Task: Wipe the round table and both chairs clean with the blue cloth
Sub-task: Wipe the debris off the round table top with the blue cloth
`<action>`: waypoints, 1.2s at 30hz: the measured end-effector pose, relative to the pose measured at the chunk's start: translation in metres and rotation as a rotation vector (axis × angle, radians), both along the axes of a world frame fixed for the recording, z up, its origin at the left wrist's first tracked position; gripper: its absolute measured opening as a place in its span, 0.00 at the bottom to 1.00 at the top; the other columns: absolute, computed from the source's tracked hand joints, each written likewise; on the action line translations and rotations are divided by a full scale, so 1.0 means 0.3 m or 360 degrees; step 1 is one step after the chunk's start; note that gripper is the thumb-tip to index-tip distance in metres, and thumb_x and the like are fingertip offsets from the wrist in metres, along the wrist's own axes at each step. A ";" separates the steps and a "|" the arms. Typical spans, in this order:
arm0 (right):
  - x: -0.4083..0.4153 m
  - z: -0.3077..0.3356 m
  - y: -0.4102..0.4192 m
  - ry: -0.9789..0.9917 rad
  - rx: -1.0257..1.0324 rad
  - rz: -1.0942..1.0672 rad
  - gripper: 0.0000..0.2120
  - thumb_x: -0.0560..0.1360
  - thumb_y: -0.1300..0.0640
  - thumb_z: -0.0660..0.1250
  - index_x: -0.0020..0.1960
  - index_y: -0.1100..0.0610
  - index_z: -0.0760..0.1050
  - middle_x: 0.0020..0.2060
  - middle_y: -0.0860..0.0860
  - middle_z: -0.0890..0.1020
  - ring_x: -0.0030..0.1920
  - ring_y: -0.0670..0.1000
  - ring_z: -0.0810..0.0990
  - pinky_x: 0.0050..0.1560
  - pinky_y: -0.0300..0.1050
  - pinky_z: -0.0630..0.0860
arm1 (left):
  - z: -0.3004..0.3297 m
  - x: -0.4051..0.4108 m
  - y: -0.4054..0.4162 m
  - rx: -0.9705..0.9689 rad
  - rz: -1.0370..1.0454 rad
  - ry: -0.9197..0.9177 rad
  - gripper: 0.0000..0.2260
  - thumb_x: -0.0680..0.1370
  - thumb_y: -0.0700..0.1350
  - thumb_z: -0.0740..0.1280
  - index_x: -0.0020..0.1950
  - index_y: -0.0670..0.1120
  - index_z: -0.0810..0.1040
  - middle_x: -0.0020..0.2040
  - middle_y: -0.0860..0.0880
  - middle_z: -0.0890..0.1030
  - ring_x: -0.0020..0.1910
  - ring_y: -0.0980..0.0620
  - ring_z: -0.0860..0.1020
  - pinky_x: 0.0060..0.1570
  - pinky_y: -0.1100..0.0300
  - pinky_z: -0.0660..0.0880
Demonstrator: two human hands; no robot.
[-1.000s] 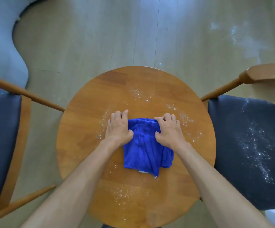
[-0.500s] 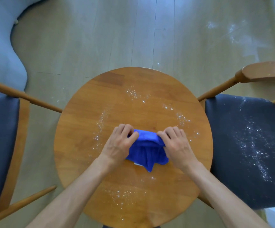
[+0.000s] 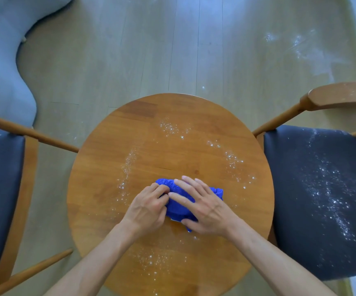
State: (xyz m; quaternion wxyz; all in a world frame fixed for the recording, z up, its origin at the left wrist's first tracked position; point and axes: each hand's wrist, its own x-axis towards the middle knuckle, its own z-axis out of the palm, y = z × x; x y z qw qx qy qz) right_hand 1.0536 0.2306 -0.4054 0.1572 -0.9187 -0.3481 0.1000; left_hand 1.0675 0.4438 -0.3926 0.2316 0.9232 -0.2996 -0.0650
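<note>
A folded blue cloth (image 3: pixel 178 207) lies bunched near the middle of the round wooden table (image 3: pixel 100 178), which carries scattered white crumbs. My right hand (image 3: pixel 202 207) lies flat over the cloth with straight, spread fingers. My left hand (image 3: pixel 148 207) grips the cloth's left edge with curled fingers. Most of the cloth is hidden under both hands. The right chair (image 3: pixel 322 199) has a dark seat with many white specks. Only a few specks show at the far corner of the left chair's (image 3: pixel 0 189) dark seat.
Wooden armrests of both chairs reach toward the table's left and right sides. A pale grey sofa (image 3: pixel 2 60) fills the far left. The wooden floor (image 3: pixel 172 50) behind the table has white powder smears at the far right.
The cloth has been folded smaller and bunched. Both hands came together over it; my right hand went from gripping its corner to lying flat on top.
</note>
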 end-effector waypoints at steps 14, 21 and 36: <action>-0.185 -0.124 0.026 -0.0294 -0.0206 -0.0754 0.28 0.76 0.44 0.64 0.69 0.61 0.72 0.72 0.62 0.66 0.73 0.60 0.63 0.66 0.61 0.68 | -0.117 0.147 -0.083 0.0553 0.0226 0.0107 0.24 0.74 0.44 0.52 0.68 0.42 0.75 0.69 0.40 0.72 0.68 0.38 0.71 0.64 0.43 0.71; 0.103 -0.167 -0.159 -0.0511 -0.0005 -0.0602 0.21 0.78 0.48 0.62 0.69 0.56 0.73 0.71 0.60 0.67 0.72 0.60 0.66 0.67 0.58 0.68 | -0.205 0.128 -0.070 0.0651 0.0177 0.0008 0.24 0.78 0.50 0.53 0.73 0.45 0.69 0.73 0.40 0.67 0.71 0.39 0.65 0.69 0.42 0.62; 0.041 -0.163 -0.088 -0.0436 -0.0053 -0.1681 0.26 0.75 0.52 0.65 0.72 0.57 0.69 0.74 0.59 0.64 0.72 0.59 0.65 0.63 0.55 0.71 | -0.158 0.124 -0.078 0.0740 0.0234 0.0188 0.30 0.79 0.61 0.45 0.75 0.48 0.65 0.75 0.44 0.64 0.75 0.42 0.59 0.72 0.43 0.59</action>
